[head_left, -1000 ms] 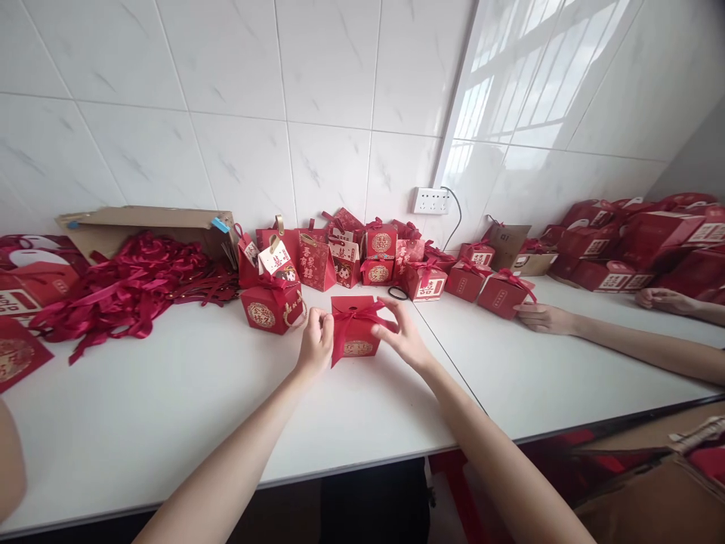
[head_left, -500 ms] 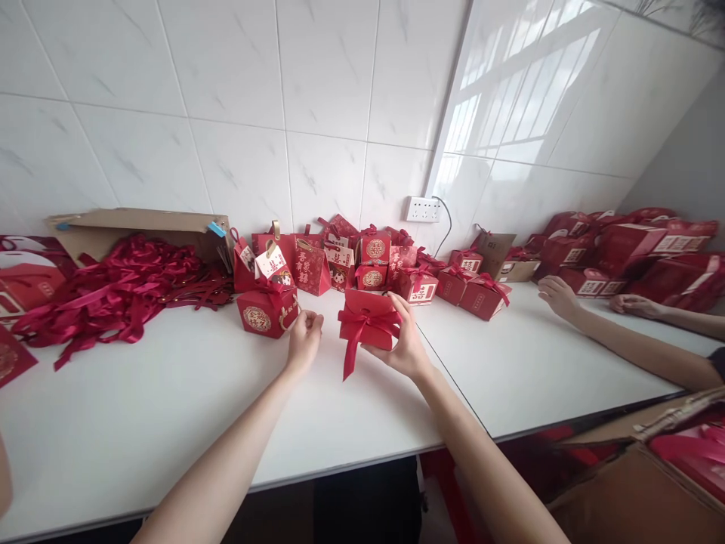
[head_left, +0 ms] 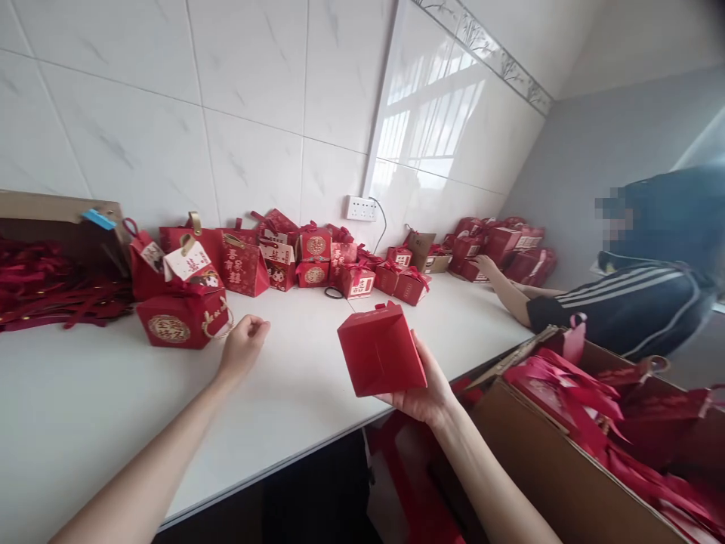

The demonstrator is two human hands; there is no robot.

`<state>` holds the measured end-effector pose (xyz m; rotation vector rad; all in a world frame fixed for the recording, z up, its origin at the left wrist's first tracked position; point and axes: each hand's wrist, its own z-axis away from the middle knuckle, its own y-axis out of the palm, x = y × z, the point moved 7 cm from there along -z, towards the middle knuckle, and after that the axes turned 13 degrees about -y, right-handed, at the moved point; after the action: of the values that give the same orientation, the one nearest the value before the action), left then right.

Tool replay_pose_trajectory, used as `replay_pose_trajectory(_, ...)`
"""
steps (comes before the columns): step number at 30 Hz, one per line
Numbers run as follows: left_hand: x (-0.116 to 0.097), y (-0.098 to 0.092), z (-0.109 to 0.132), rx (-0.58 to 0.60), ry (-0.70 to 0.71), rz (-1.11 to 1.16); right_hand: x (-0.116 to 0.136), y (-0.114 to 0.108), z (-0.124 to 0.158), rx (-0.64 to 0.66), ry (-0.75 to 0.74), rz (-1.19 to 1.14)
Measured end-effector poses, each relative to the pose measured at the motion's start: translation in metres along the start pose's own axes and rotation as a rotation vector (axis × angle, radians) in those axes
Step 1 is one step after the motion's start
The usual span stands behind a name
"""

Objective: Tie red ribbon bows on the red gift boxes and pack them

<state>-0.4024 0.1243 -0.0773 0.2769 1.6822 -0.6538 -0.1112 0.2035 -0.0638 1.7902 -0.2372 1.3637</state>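
My right hand (head_left: 427, 393) grips a red gift box (head_left: 382, 355) from its right side and below. The box is tilted, with a plain red face towards me; a bit of ribbon shows at its top edge. My left hand (head_left: 246, 344) is just above the white table, fingers curled, with nothing visible in them. Beside its fingertips stands a red gift box with a rope handle (head_left: 178, 321) and gold lettering. A white tag (head_left: 189, 261) rises behind that box.
Several red gift boxes (head_left: 314, 257) line the wall below a socket strip (head_left: 361, 208). Red ribbons (head_left: 34, 272) lie at left by a cardboard box. An open carton (head_left: 510, 431) of red boxes stands at right, in front of a co-worker (head_left: 634, 302) reaching over the table.
The view has turned right. The gift box in my right hand has tipped, so its ribbon bow is out of sight, and moved towards the carton. My left hand stays curled.
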Motion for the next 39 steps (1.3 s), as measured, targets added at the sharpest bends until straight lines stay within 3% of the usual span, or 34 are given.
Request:
replay_pose_trajectory(3,-0.001,-0.001,0.001,-0.008,0.009,-0.032,0.009,-0.012,0.017,-0.055,-0.061,0.125)
replay_pose_trajectory(5,-0.006,0.000,0.005,-0.010,0.037,-0.041,0.028,-0.023,0.028,-0.148,-0.271,0.337)
replay_pose_trajectory(7,-0.020,0.005,0.015,0.005,0.100,-0.034,0.056,-0.027,0.047,-0.239,-0.592,0.676)
replay_pose_trajectory(10,-0.061,0.025,0.049,0.089,0.273,-0.008,0.087,-0.013,0.079,-0.260,-0.998,1.285)
replay_pose_trajectory(12,-0.101,0.042,0.091,0.177,0.496,-0.002,0.095,-0.005,0.093,-0.234,-1.117,1.578)
replay_pose_trajectory(15,-0.161,0.061,0.173,0.263,1.011,-0.007,0.103,-0.003,0.107,-0.234,-1.163,1.741)
replay_pose_trajectory(18,-0.185,0.080,0.233,0.340,1.365,-0.129,0.111,0.000,0.120,-0.235,-1.178,1.728)
replay_pose_trajectory(21,-0.182,0.094,0.256,0.311,1.533,-0.253,0.118,0.001,0.132,-0.246,-1.175,1.632)
replay_pose_trajectory(26,-0.157,0.098,0.262,0.220,1.714,-0.277,0.124,-0.001,0.149,-0.235,-1.162,1.564)
replay_pose_trajectory(30,-0.146,0.091,0.251,0.212,1.656,-0.192,0.128,-0.004,0.159,-0.250,-1.198,1.570)
replay_pose_trajectory(33,-0.146,0.087,0.236,0.267,1.492,-0.103,0.130,-0.007,0.164,-0.254,-1.198,1.565)
replay_pose_trajectory(35,-0.151,0.090,0.220,0.385,1.241,-0.065,0.131,-0.007,0.168,-0.239,-1.210,1.559)
replay_pose_trajectory(39,-0.158,0.111,0.194,0.682,0.559,-0.057,0.133,-0.001,0.175,-0.207,-1.265,1.582)
